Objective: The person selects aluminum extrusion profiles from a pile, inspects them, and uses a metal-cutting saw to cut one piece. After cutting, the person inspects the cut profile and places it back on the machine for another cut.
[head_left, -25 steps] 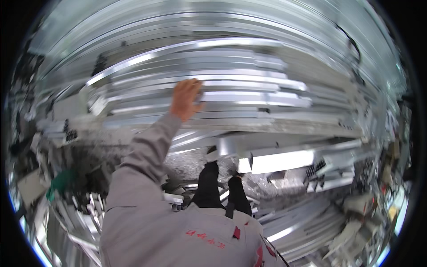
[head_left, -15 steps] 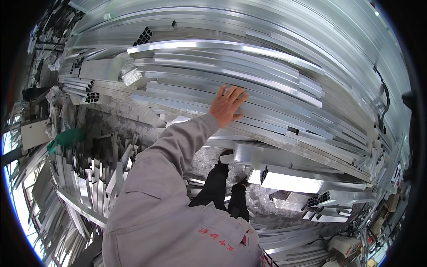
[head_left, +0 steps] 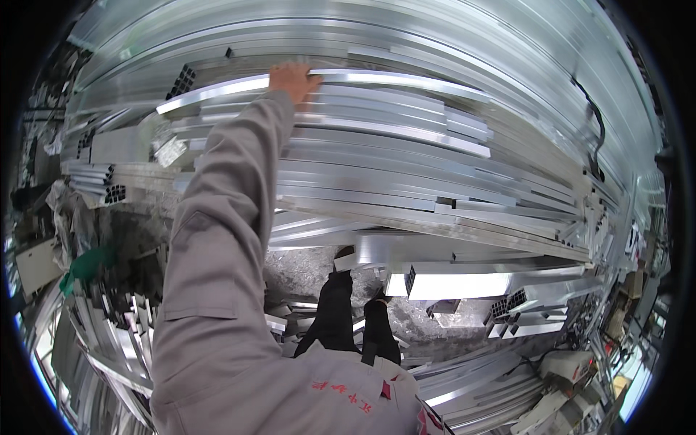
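My left hand [head_left: 292, 81] reaches far out across a stack of long silvery metal profiles [head_left: 362, 172]. It lies over a bright, narrow metal bar [head_left: 395, 78] that rests along the far side of the stack. The bar runs out on both sides of the hand. Motion smears my fingers at the bar's far edge, so whether they grip it is unclear. My left arm [head_left: 228, 196], in a grey sleeve, stretches up over the near profiles. My right hand is out of the picture.
More long profiles [head_left: 406, 29] fill the far side. A bundle of square tubes [head_left: 181, 81] lies at far left. Below the stack, a wide bright profile [head_left: 458, 286] lies beside my feet. Upright offcuts [head_left: 109, 326] crowd the near left; a dark cable [head_left: 597, 130] hangs at right.
My left hand has moved away from me and leftward, from lying spread on the middle of the stack to the bright bar. The view has shifted, moving the stack leftward in it.
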Motion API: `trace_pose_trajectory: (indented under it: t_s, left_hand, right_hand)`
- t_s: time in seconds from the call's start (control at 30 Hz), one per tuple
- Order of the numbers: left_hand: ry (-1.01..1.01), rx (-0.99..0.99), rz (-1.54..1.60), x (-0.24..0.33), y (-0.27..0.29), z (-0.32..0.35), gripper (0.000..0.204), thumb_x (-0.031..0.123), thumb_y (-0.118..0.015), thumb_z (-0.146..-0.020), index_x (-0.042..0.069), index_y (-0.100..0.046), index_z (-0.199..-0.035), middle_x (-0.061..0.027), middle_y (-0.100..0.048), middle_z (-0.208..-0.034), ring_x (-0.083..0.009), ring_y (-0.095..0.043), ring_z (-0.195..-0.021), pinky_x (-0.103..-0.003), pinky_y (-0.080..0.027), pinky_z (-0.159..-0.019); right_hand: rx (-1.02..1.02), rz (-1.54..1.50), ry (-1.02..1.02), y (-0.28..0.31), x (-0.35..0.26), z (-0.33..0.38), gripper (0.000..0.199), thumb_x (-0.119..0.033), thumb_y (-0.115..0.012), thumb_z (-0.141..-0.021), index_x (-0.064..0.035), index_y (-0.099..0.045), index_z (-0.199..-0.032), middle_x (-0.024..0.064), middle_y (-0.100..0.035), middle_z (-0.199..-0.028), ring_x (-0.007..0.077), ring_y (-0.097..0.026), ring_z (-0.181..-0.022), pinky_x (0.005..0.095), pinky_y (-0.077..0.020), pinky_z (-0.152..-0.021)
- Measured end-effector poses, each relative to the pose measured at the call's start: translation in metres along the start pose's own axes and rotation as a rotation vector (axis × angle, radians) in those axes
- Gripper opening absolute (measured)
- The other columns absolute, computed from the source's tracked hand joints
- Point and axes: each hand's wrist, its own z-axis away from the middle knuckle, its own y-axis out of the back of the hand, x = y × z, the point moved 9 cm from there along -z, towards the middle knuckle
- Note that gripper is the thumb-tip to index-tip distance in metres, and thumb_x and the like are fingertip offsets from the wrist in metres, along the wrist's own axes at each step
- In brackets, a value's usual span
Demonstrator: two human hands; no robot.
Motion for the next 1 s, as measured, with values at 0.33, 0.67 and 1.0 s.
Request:
trace_pose_trajectory:
  t_s: [0.33, 0.67, 1.0]
  left_hand:
    - [-0.320, 0.329, 0.259, 0.082, 0.097, 0.146, 0.038, 0.036, -0.077, -0.087, 0.013, -0.068, -0.115, -0.0031, -0.067, -0.114, -0.0287, -0.060, -0.111, -0.045, -0.046, -0.094]
    - [-0.272, 0.256, 0.394, 0.076, 0.072, 0.217, 0.037, 0.024, -0.083, -0.082, 0.013, -0.070, -0.114, -0.0034, -0.069, -0.112, -0.0304, -0.061, -0.108, -0.045, -0.045, -0.094]
    - [-0.281, 0.202, 0.248, 0.057, 0.059, 0.168, 0.051, 0.027, -0.084, -0.081, 0.015, -0.068, -0.128, -0.0075, -0.065, -0.128, -0.0315, -0.054, -0.124, -0.049, -0.035, -0.110]
  right_hand:
    - [-0.013, -0.045, -0.009, -0.027, 0.006, 0.013, 0.053, -0.055, -0.065, -0.086, -0.0128, -0.071, -0.118, 0.0207, -0.074, -0.110, 0.0440, -0.068, -0.109, 0.0515, -0.0531, -0.089]
    - [-0.034, -0.061, -0.007, -0.056, 0.022, 0.024, 0.053, -0.055, -0.065, -0.086, -0.0130, -0.071, -0.118, 0.0207, -0.074, -0.111, 0.0442, -0.068, -0.109, 0.0517, -0.0531, -0.089]
    - [-0.039, -0.155, 0.053, -0.144, 0.045, 0.046, 0.053, -0.055, -0.065, -0.086, -0.0132, -0.071, -0.118, 0.0207, -0.074, -0.111, 0.0444, -0.068, -0.110, 0.0518, -0.0530, -0.090]
